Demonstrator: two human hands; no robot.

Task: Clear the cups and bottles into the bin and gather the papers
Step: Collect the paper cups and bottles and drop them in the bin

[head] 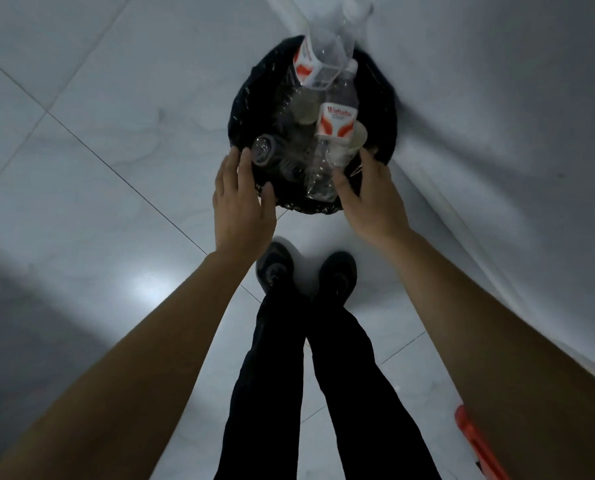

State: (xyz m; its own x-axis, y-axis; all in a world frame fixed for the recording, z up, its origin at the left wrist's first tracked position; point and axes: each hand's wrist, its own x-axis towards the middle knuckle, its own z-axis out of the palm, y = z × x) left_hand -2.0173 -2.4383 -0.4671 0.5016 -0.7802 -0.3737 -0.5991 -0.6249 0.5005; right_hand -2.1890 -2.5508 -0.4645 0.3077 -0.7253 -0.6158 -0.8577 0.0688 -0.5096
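A round bin with a black liner (244, 109) stands on the floor against the wall, right in front of my feet. Clear plastic bottles with red and white labels (335, 121) lie in it, one sticking up at the far rim (315, 60), among paper cups (304, 109). My left hand (242, 202) hovers over the near left rim with straight, spread fingers and holds nothing. My right hand (372, 199) is over the near right rim, fingers extended close to a cup (353, 143) and a bottle, gripping nothing that I can see. No papers are in view.
Pale glossy floor tiles (116, 133) stretch to the left. A white wall with a skirting board (462, 220) runs along the right behind the bin. My dark trousers and shoes (306, 271) stand just short of the bin. Something orange (476, 445) lies at the lower right.
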